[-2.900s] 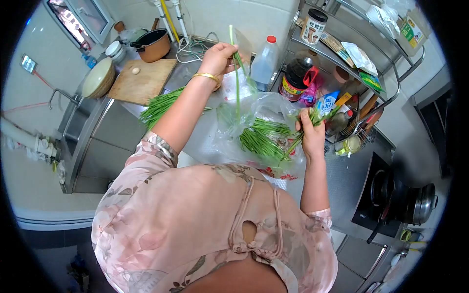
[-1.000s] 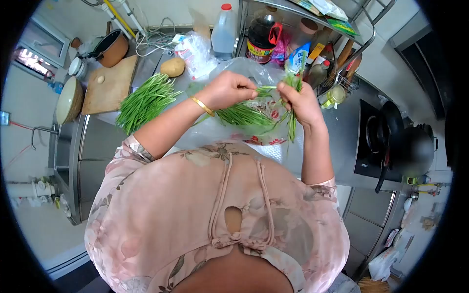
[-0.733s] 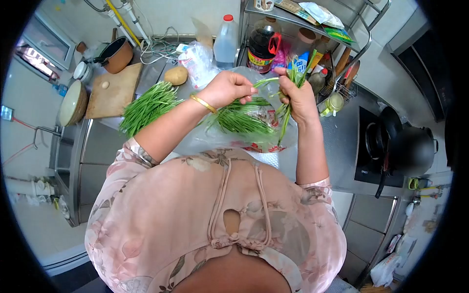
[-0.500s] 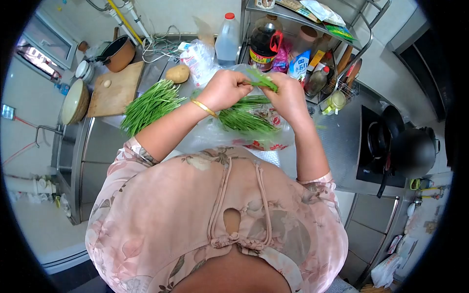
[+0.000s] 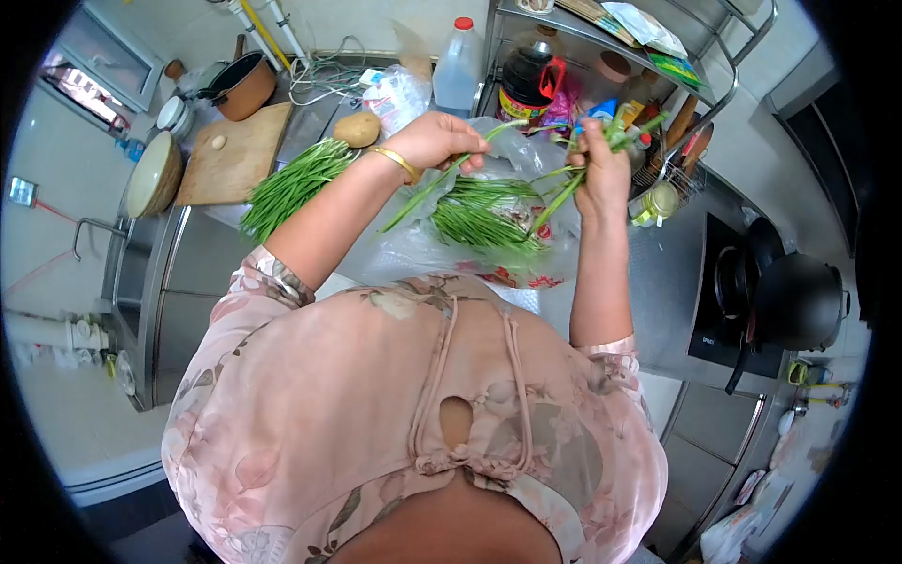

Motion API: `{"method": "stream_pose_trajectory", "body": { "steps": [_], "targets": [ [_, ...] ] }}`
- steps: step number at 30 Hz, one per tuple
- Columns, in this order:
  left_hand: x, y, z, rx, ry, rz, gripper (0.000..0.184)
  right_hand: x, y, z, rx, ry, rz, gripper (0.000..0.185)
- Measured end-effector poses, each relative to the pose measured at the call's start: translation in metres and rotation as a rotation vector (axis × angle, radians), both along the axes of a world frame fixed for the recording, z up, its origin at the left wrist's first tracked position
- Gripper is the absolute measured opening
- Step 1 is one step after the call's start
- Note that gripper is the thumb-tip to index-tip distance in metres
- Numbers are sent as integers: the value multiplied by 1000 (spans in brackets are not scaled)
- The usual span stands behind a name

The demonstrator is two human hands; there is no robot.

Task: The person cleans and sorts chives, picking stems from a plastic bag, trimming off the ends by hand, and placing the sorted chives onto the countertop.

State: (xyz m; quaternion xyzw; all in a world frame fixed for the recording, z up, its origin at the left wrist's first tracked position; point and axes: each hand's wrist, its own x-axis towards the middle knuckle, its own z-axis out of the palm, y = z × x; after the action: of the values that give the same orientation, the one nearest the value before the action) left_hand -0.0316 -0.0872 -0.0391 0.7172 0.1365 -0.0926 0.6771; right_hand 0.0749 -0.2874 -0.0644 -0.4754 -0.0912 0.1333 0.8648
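In the head view, my left hand (image 5: pixel 434 146), with a gold bangle at its wrist, pinches a long green chive stalk (image 5: pixel 411 204) that slants down to the left. To its right, my right hand (image 5: pixel 602 177) is closed around a small bunch of chives (image 5: pixel 620 137), their ends sticking out on both sides. Between and below the hands, a pile of chives (image 5: pixel 479 214) lies on a clear plastic bag (image 5: pixel 385 254) with red print. A thicker, neatly aligned bundle of chives (image 5: pixel 296 191) lies left of my left forearm.
A potato (image 5: pixel 357 130) sits behind the bundle, near a wooden cutting board (image 5: pixel 230 160) and an orange pot (image 5: pixel 246 86). A clear jug (image 5: pixel 458 70) and a metal rack (image 5: pixel 620 42) with bottles line the back. At right is a stove (image 5: pixel 709 320) with black pans.
My hands, close together before, have moved apart. The right hand has gone right with its bunch of chives, while a single stalk now hangs from the left. The view has shifted slightly.
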Motion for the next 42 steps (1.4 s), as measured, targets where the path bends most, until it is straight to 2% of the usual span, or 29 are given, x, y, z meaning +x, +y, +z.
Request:
{"method": "stream_pose_trajectory", "body": {
  "steps": [3,5,8,12,15,22,28,34,37,42],
  "targets": [
    [2,13,-3,-295,61,95,16,0,-8,4,59,-44,105,12],
    [5,15,-1,-458,84,210,16,-9,-7,6,-72,-51,214,12],
    [11,22,0,-545,41,293,17,-19,0,-1,-172,-97,379,14],
    [15,33,-1,-602,-3,361,15,-37,13,-2,-262,-10,621,17],
    [15,38,-2,-603,-20,391,12,-46,23,0,-389,-8,687,20],
    [15,40,-2,-595,-59,429,11,-55,48,0,-519,-239,532,18],
    [16,36,-1,-577,-92,476,11,-58,59,0,-454,-272,558,13],
    [18,32,-1,-576,-126,483,12,-51,67,-12,-519,-355,512,12],
    [18,29,1,-547,-143,493,12,-47,69,-18,-541,-445,466,20],
    [19,25,2,-457,-162,512,13,-44,67,-14,-452,-203,504,14]
  ]
}}
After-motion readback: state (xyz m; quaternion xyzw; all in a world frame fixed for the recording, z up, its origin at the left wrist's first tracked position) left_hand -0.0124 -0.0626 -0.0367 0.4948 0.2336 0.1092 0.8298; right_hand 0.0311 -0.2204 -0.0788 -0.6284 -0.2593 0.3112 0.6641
